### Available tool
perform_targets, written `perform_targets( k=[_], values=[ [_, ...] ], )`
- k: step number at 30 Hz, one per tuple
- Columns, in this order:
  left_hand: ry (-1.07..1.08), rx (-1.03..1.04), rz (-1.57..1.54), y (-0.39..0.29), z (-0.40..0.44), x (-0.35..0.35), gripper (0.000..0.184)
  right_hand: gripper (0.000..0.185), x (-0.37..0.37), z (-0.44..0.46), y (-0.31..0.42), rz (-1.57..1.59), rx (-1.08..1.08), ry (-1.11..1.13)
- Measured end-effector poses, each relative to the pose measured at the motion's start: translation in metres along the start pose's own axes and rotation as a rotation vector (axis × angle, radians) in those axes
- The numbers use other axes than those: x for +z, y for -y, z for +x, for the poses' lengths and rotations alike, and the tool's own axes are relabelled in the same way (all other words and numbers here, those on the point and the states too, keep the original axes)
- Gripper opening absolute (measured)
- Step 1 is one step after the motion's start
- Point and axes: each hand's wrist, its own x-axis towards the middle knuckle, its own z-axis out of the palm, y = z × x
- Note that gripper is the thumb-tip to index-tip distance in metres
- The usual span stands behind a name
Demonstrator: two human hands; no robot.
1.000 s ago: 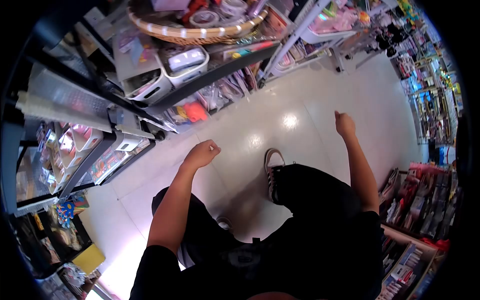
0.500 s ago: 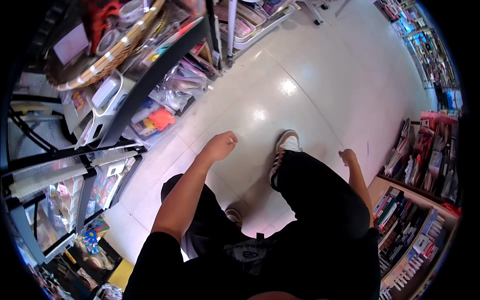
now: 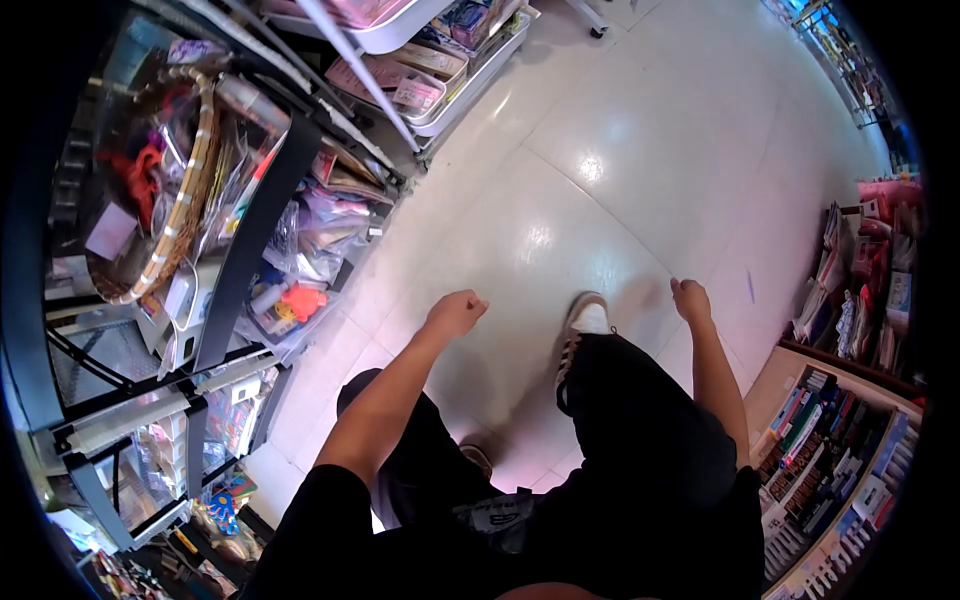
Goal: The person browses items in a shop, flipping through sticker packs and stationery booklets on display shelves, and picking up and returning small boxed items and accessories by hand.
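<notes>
My left hand (image 3: 457, 313) hangs over the pale tiled floor (image 3: 600, 230), left of my front shoe (image 3: 588, 316). Its fingers are curled in, and nothing shows inside them. On the other side of that shoe, my right hand (image 3: 690, 298) is also loosely closed, with nothing visible in it. Neither hand touches any goods. The other shoe (image 3: 477, 458) is partly hidden under my dark trousers.
At the left, dark shelving (image 3: 240, 270) holds a wicker basket (image 3: 195, 190) and bagged goods, including an orange item (image 3: 303, 301). A white wheeled rack (image 3: 470, 95) stands beyond. A wooden case of pens (image 3: 800, 350) is at the right, near hanging red packs (image 3: 872, 250).
The view has shifted forward and turned along the aisle. The basket shelf now lies farther left, and the pen case shows more fully. Both hands remain closed.
</notes>
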Motion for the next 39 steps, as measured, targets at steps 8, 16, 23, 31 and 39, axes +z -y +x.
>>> perform_targets(
  k=[8,16,23,31,39],
  values=[
    [-0.116,0.068,0.132,-0.03,0.062,-0.001,0.034,0.028,-0.031,0.053,0.026,-0.255,0.013,-0.062],
    [0.326,-0.03,0.432,-0.043,0.098,-0.064,0.061,0.036,-0.02,0.113,0.102,-0.084,-0.095,-0.411],
    [0.251,0.024,0.79,-0.005,0.112,-0.06,0.124,0.044,-0.099,0.118,0.089,-0.335,-0.331,-0.285],
    [0.312,-0.108,0.63,-0.016,0.134,-0.057,0.118,0.02,-0.196,0.015,-0.026,-0.013,-0.114,0.04],
    [0.277,-0.152,0.535,-0.013,0.164,-0.047,0.116,0.023,-0.104,0.03,-0.123,0.058,0.221,0.039]
  ],
)
